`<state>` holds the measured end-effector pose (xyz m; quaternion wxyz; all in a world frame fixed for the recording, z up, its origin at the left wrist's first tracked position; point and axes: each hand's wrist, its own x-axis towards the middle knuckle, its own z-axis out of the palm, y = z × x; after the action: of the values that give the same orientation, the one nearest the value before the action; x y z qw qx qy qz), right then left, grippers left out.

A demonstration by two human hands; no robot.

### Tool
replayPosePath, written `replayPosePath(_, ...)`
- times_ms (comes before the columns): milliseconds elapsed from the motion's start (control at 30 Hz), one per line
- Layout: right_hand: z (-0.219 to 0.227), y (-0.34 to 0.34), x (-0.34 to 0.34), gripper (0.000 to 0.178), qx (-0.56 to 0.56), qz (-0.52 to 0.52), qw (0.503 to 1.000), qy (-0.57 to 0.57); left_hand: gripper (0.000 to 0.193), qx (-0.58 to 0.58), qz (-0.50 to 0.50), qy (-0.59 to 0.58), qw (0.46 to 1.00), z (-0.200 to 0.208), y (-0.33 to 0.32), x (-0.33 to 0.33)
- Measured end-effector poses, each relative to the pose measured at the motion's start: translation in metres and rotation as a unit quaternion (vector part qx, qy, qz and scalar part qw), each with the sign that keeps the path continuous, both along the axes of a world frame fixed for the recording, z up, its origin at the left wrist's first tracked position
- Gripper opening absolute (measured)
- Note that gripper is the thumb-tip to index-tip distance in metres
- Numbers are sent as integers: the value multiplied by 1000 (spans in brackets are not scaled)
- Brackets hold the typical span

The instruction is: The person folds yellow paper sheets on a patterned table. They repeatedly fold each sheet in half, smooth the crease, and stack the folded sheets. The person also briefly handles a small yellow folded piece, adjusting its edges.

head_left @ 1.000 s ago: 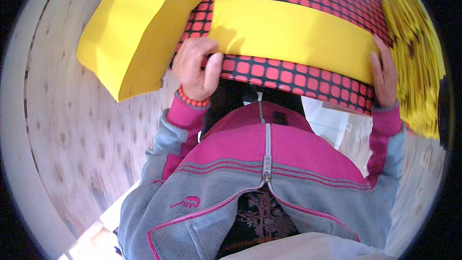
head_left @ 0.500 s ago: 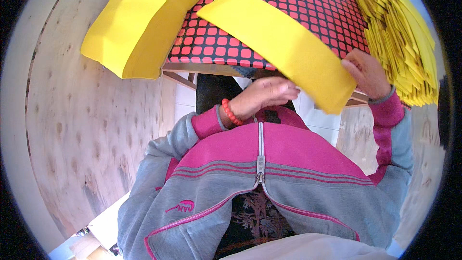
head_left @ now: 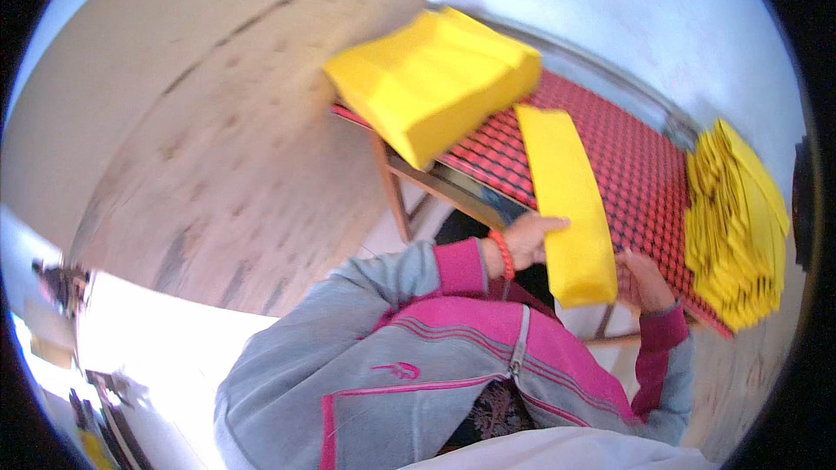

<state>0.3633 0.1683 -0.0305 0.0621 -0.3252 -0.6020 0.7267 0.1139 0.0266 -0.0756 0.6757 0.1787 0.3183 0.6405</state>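
Note:
A long folded strip of yellow cloth slants from a checked table top toward my body. Its near end hangs over the table's front edge. My left hand, with a red bead bracelet at the wrist, grips the strip's left edge, thumb on top and the other fingers hidden beneath. At the right edge of the near end is my right hand, its fingers closed there and partly hidden by the cloth. A thick yellow cloth stack lies beyond my left hand, on the table's left end.
The table has a red and black checked cover and wooden legs. At its right end stands a bundle of several folded yellow cloths. A pale wall rises behind, and a wooden board surface spans the left.
The view has swung left, showing more wall and floor. My left hand, apart from the strip before, has moved onto its edge. The strip now points more nearly straight away from me.

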Motion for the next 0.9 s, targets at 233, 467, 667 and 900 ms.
replayPosePath(233,13,2,-59,71,-201,177,949,166,51,50,-108,-55,991,14,-40,-27)
replayPosePath(467,-4,38,-135,53,-141,121,966,179,54,45,-121,-3,992,21,-63,-30)
replayPosePath(667,-1,67,-157,45,-196,92,968,129,52,81,-144,52,985,21,-49,-40)
replayPosePath(900,95,84,-139,42,205,185,911,307,43,203,5,639,742,87,1,-66)
